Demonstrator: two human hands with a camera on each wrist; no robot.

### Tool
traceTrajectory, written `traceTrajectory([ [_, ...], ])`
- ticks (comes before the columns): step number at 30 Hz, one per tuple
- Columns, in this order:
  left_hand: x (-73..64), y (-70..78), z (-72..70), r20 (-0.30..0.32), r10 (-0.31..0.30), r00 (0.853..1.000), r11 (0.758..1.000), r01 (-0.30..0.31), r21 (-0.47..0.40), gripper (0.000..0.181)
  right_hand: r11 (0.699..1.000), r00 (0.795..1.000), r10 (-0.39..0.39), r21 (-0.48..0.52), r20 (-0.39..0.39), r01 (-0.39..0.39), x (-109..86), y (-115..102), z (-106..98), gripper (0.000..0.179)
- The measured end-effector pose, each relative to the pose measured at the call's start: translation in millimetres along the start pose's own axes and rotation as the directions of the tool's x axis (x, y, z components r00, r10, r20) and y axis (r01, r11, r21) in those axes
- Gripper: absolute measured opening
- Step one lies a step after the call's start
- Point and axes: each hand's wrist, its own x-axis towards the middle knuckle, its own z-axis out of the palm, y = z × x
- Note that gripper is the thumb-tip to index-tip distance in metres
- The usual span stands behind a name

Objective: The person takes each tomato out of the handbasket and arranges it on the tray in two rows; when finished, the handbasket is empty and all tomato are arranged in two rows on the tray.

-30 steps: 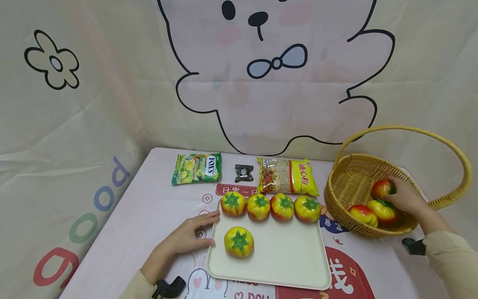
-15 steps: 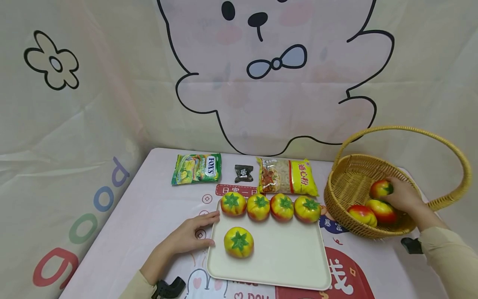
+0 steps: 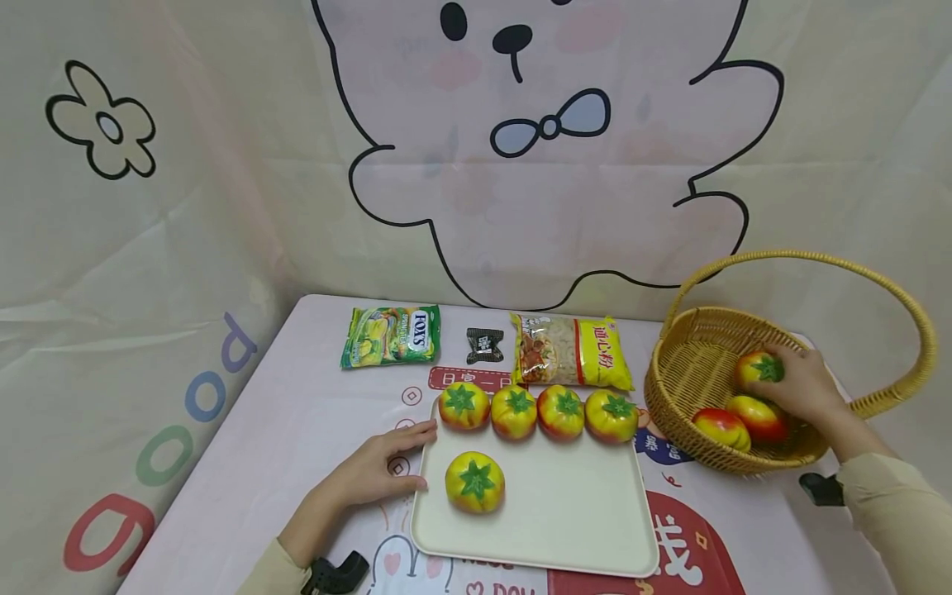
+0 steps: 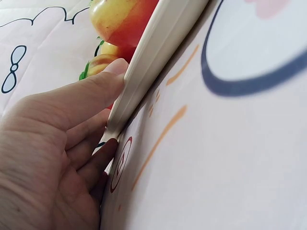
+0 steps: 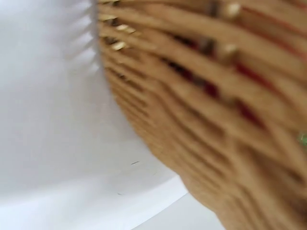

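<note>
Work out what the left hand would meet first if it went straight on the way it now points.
The tray, at its left rim, which the left hand touches. Beyond that, probably the leftmost fruit in the back row, though depth is hard to judge.

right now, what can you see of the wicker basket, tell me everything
The wicker basket looks golden-tan and woven, with a rounded, open-topped body and a tall handle arching over it. It stands upright on the table, right of the cream tray. Two red-and-yellow fruits lie inside at its near side, and the right hand, over them, grips a third fruit. Whether that hand touches the wicker is unclear.
</note>
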Motion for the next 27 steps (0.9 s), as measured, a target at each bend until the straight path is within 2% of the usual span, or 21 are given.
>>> traceTrajectory([
  [4, -0.2, 0.9, -0.1, 0.000, -0.011, 1.000, 1.000, 0.011, 0.002, 0.070, 0.997, 0.995, -0.066, 0.024, -0.069, 0.068, 2.3, -6.2, -1.9, 0.070],
  [7, -0.4, 1.6, -0.3, -0.001, -0.012, 1.000, 1.000, 0.012, 0.005, 0.070, 0.995, 0.991, -0.088, 0.034, -0.100, 0.092, 2.8, -14.2, -5.2, 0.071],
  [17, -0.7, 2.6, -0.5, -0.002, -0.008, 1.000, 1.000, 0.008, 0.004, 0.070, 0.993, 0.990, -0.091, 0.071, -0.109, 0.099, -9.9, -58.7, -17.8, 0.081],
  [27, -0.5, 1.1, -0.8, -0.002, 0.002, 1.000, 1.000, -0.002, 0.005, 0.071, 0.969, 0.968, -0.184, 0.131, -0.170, 0.207, -21.6, -103.1, -16.9, 0.076],
])
